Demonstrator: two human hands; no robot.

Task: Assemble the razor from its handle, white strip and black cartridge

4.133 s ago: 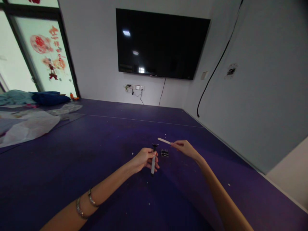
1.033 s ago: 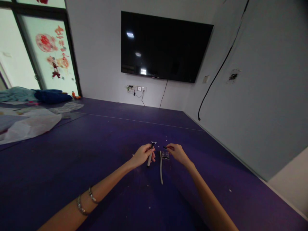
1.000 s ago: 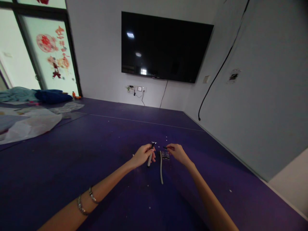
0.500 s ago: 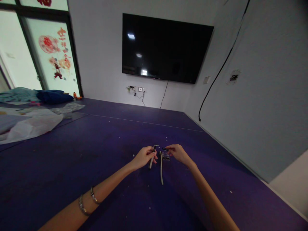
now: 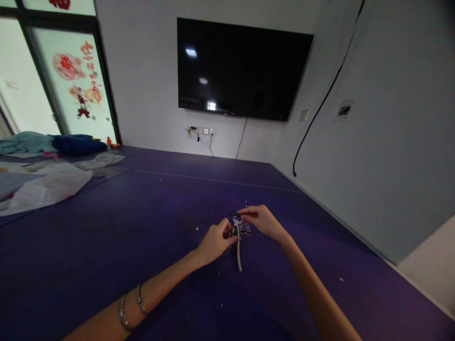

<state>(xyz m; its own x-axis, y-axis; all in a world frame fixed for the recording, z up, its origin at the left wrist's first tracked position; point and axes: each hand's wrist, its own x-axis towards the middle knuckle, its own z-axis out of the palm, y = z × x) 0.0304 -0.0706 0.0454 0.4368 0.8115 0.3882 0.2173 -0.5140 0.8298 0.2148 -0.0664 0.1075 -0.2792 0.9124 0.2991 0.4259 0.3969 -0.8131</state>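
Both hands are in view, near each other over the purple surface (image 5: 152, 218). A slim T-headed tool (image 5: 235, 221) is gripped between the thumb and fingers of the left hand (image 5: 214, 244); its pale head is pointed away from the wearer, and most of its handle is concealed by the hand. A small dark strip (image 5: 235, 214) is pinched by the fingertips of the right hand (image 5: 262, 220) and is held crosswise at the tool's head. Whether strip and head are in contact cannot be told.

A small clear tray (image 5: 245, 229) with dark parts is noted on the surface, just below the right hand. A pale rod (image 5: 239, 259) is laid beside it, pointed toward the wearer; its upper part is crossed in view by the left thumb. White specks (image 5: 197, 228) are scattered around. Two bracelets (image 5: 122, 313) are worn on the left forearm.

At far left, translucent plastic sheeting (image 5: 53, 185) is spread, with dark blue cloth (image 5: 78, 145) heaped behind it. A black television (image 5: 245, 68) is mounted on the wall ahead, above sockets (image 5: 206, 131).
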